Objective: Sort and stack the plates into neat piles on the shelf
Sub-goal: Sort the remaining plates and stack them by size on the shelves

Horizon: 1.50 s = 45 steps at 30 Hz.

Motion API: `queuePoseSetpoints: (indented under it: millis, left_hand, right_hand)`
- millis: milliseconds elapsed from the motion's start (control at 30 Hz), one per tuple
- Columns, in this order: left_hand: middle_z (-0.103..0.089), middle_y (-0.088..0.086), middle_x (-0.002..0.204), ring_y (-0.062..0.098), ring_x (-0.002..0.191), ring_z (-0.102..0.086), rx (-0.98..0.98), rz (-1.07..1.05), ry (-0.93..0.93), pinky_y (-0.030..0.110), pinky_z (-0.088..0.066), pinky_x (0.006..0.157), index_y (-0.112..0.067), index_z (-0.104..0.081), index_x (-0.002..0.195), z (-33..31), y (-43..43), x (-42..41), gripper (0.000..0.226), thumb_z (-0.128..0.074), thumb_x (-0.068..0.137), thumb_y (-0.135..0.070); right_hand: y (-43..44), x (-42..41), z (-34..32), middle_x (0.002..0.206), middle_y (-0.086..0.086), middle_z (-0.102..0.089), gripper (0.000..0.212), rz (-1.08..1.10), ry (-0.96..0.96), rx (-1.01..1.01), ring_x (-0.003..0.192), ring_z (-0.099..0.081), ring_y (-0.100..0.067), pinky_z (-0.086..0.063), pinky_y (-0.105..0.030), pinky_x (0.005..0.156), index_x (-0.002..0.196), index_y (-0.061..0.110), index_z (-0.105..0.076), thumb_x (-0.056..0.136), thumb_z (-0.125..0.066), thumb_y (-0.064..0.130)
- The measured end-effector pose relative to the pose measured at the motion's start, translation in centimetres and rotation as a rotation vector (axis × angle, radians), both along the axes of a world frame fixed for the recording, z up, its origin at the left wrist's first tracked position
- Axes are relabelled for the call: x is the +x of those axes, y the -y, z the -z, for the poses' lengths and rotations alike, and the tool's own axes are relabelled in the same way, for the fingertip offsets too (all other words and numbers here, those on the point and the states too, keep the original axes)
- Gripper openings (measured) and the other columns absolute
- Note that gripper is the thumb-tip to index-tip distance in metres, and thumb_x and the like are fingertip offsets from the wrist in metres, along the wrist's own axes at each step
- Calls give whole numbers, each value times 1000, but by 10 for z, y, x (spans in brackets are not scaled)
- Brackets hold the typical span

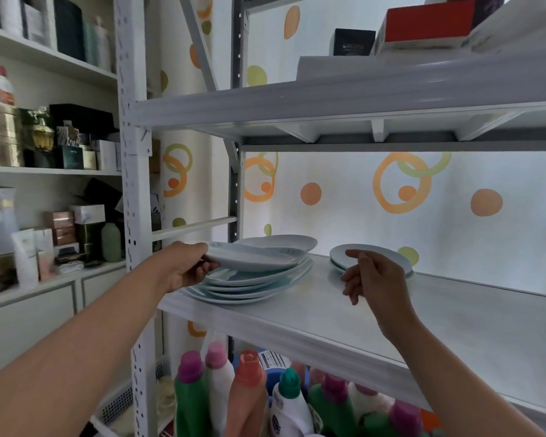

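Plates (pixel 256 272) sit in two groups on the white metal shelf (pixel 423 316): a tall, untidy heap at its left end, and a low small pile (pixel 372 258) a little to the right, with bare shelf between them.

From the head camera, the only view, the left hand (pixel 186 266) has closed round the near rim of a small plate (pixel 259 257) lying on top of the heap, thumb over the edge and fingers curled beneath. A second small plate (pixel 281 241) rests behind it, overlapping. The right hand (pixel 375 279) hovers in front of the small pile, fingers loosely curled and holding nothing; whether it touches that pile I cannot tell.

To my eye the step is moving the gripped plate across to the matching pile. It would go best lifted level and clear of the wide plates below, so they do not slide toward the shelf's front lip. The free hand could steady the small pile while the plate is lowered squarely, rims aligned.
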<state>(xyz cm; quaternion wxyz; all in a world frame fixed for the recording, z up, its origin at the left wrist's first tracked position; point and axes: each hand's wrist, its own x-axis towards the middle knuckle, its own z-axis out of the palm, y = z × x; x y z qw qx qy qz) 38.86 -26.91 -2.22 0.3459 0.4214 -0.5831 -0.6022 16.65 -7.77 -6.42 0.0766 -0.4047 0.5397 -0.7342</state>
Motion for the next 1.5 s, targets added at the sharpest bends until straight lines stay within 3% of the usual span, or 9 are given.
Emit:
queuePoseSetpoints:
  millis: [267, 433, 500, 633, 733, 967, 1233, 1367, 1500]
  left_hand:
    - [-53, 2, 52, 6, 38, -38, -202, -67, 343, 11, -29, 31, -3, -55, 68, 5, 11, 10, 23, -46, 89, -3]
    - [-52, 2, 55, 8, 37, -38, -302, -54, 488, 12, -26, 33, -14, -50, 68, 10, 15, 8, 20, -47, 88, -8]
    - [-58, 3, 58, 11, 39, -43, -395, -51, 569, 15, -30, 38, -15, -49, 71, 11, 16, 9, 17, -48, 88, -14]
    - [-67, 7, 73, 24, 68, -60, -777, -237, 817, 29, -44, 62, -6, -61, 85, 9, 17, 9, 25, -47, 86, -27]
    - [-65, 4, 82, 23, 76, -59, -974, -408, 693, 31, -40, 63, -16, -54, 105, 2, -1, 0, 25, -46, 88, -33]
    - [-68, 0, 89, 21, 80, -65, -1106, -193, 476, 34, -51, 74, -24, -56, 109, -11, -62, -60, 24, -46, 90, -35]
    - [-69, -1, 95, 21, 88, -64, -1094, 3, 367, 31, -45, 75, -26, -58, 107, -1, -98, -128, 24, -46, 87, -34]
    - [-68, -1, 88, 21, 85, -63, -1104, 60, 313, 33, -45, 74, -26, -55, 109, 7, -110, -169, 24, -46, 87, -30]
    - [-65, -3, 81, 17, 80, -62, -975, 83, 214, 30, -42, 67, -25, -56, 103, 18, -114, -214, 20, -47, 86, -27]
  right_hand:
    - [6, -1, 3, 49, -4, -62, 30, -1, -9, 28, 38, -54, -14, -40, -23, 33, 87, 16, -63, 98, -38, 4]
    - [5, -4, 6, 53, -7, -61, 28, 10, 2, 43, 38, -53, -15, -39, -24, 33, 89, 14, -63, 98, -38, 4]
    - [4, -6, 7, 54, -8, -61, 28, 14, 2, 45, 38, -53, -15, -39, -24, 33, 89, 14, -63, 98, -38, 5]
    - [2, -9, 8, 54, -8, -61, 29, 25, 3, 54, 38, -53, -14, -39, -24, 34, 87, 15, -63, 98, -38, 5]
    - [1, -10, 8, 54, -7, -61, 30, 30, 6, 58, 38, -53, -14, -39, -23, 34, 85, 16, -63, 98, -38, 5]
    - [-4, -19, 1, 58, -13, -60, 25, 71, 2, 70, 38, -53, -14, -40, -24, 34, 93, 9, -62, 97, -38, 5]
    - [-5, -52, 0, 58, -9, -62, 21, 215, 20, 160, 35, -54, -12, -42, -23, 33, 81, 16, -61, 91, -44, 8]
    - [3, -83, 0, 59, -7, -64, 17, 392, 97, 243, 35, -54, -12, -43, -19, 35, 84, 7, -64, 84, -47, 11]
    - [11, -123, 4, 62, -9, -61, 25, 513, 128, 377, 44, -57, -21, -53, -31, 48, 89, -4, -65, 82, -46, 11]
